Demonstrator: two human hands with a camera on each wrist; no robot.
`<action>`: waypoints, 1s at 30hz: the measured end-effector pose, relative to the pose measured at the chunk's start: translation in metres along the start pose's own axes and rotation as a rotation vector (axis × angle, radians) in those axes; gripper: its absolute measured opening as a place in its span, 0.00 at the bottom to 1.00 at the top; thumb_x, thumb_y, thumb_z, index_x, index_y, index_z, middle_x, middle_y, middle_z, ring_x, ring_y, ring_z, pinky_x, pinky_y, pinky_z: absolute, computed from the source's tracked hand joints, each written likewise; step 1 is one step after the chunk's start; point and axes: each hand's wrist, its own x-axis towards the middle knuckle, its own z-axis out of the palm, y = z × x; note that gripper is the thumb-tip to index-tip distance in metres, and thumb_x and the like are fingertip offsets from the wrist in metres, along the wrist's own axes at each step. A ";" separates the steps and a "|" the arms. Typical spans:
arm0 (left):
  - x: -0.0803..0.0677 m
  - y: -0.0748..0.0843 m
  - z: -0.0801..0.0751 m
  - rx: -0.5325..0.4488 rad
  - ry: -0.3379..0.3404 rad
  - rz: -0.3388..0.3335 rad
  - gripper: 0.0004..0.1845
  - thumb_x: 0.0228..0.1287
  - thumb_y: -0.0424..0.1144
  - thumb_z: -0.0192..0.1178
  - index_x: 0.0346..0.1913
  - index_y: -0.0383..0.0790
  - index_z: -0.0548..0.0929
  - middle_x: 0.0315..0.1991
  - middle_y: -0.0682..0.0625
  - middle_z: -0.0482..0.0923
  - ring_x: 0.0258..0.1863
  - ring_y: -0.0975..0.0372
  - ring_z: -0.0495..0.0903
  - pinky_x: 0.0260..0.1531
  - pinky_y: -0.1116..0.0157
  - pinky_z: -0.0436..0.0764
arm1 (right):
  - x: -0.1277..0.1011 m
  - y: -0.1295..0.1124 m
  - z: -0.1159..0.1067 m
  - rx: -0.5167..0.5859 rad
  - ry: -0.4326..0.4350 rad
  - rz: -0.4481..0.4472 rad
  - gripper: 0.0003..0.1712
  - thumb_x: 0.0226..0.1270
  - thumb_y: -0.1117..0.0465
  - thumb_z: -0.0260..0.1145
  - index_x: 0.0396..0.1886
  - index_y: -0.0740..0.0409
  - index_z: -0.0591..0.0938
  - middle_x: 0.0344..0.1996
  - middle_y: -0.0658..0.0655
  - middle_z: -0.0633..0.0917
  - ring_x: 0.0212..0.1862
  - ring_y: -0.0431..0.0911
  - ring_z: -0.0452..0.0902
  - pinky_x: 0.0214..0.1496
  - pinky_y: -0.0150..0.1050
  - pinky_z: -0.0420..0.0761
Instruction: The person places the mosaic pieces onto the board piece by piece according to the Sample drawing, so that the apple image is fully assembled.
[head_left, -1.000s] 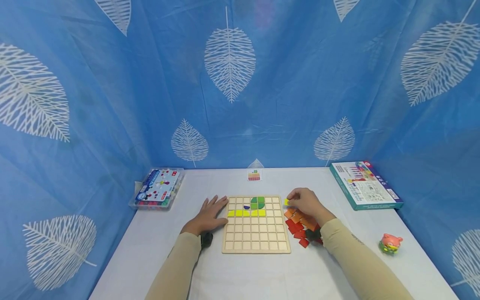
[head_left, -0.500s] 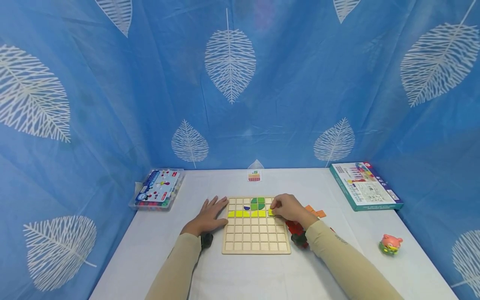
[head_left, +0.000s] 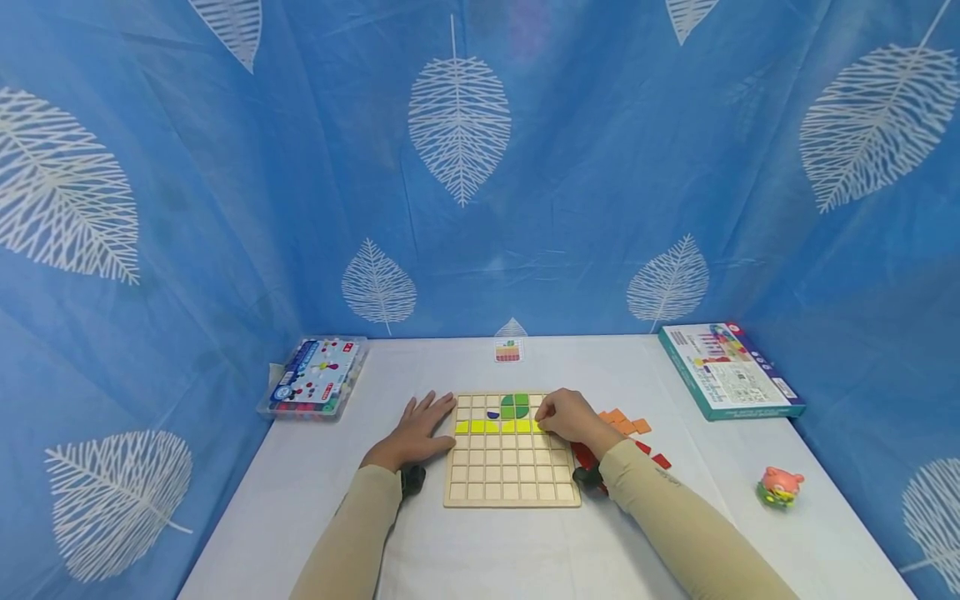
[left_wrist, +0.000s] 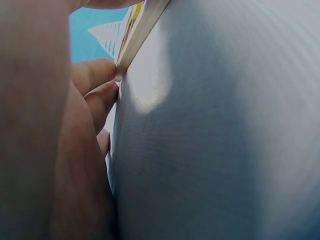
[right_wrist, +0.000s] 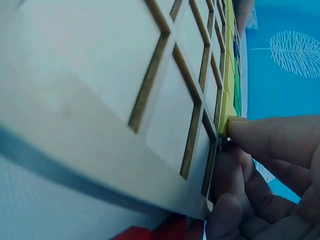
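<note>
Around the middle of the white tabletop (head_left: 480, 550), got a square pale wooden grid board (head_left: 510, 475) with a row of flat yellow tiles (head_left: 477, 427). Pinching a thin yellow tile (right_wrist: 224, 129) with the right hand (head_left: 572, 415), down at that row's right end; can't tell if fully seated. Resting the left hand (head_left: 415, 429) with spread fingers, touching the board's left edge. Also got loose flat orange tiles (head_left: 617, 415) and red tiles (head_left: 662, 460) over to the right.
</note>
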 end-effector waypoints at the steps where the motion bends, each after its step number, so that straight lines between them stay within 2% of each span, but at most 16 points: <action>1: 0.000 0.000 0.000 0.001 0.001 0.002 0.44 0.67 0.56 0.59 0.84 0.48 0.62 0.83 0.54 0.55 0.83 0.51 0.42 0.79 0.48 0.33 | 0.000 0.000 0.000 -0.001 0.002 0.000 0.04 0.66 0.66 0.75 0.31 0.57 0.89 0.28 0.47 0.83 0.35 0.45 0.76 0.42 0.44 0.81; 12: 0.000 -0.001 0.000 -0.007 0.011 0.027 0.44 0.67 0.54 0.61 0.83 0.45 0.63 0.83 0.51 0.57 0.83 0.49 0.44 0.79 0.47 0.36 | -0.005 0.000 0.004 0.015 0.045 0.001 0.05 0.66 0.67 0.74 0.31 0.54 0.88 0.29 0.47 0.83 0.36 0.45 0.77 0.43 0.45 0.81; 18: 0.000 -0.001 0.001 0.001 0.013 0.029 0.44 0.67 0.55 0.60 0.83 0.44 0.64 0.83 0.51 0.57 0.83 0.49 0.45 0.79 0.46 0.36 | -0.009 0.006 0.002 0.046 0.081 -0.019 0.02 0.68 0.64 0.75 0.34 0.54 0.89 0.30 0.47 0.83 0.36 0.45 0.76 0.42 0.44 0.81; 23: 0.000 -0.001 0.001 0.003 0.013 0.028 0.44 0.67 0.55 0.60 0.83 0.45 0.63 0.83 0.51 0.56 0.83 0.49 0.44 0.79 0.46 0.36 | -0.013 0.013 -0.011 0.100 0.103 -0.001 0.04 0.71 0.64 0.73 0.41 0.59 0.89 0.30 0.50 0.84 0.30 0.46 0.78 0.35 0.43 0.82; 27: 0.001 -0.001 0.001 0.004 0.012 0.027 0.44 0.66 0.55 0.60 0.83 0.44 0.64 0.83 0.51 0.57 0.83 0.49 0.44 0.79 0.46 0.36 | -0.016 0.027 -0.029 0.121 0.148 0.046 0.06 0.73 0.64 0.70 0.44 0.61 0.89 0.33 0.53 0.85 0.31 0.47 0.80 0.37 0.43 0.84; 30: 0.001 -0.001 0.000 0.007 0.011 0.029 0.44 0.66 0.55 0.60 0.83 0.44 0.64 0.83 0.51 0.56 0.83 0.49 0.44 0.79 0.46 0.36 | -0.019 0.042 -0.042 0.102 0.186 0.074 0.06 0.73 0.64 0.70 0.45 0.61 0.89 0.37 0.55 0.86 0.36 0.49 0.80 0.41 0.45 0.85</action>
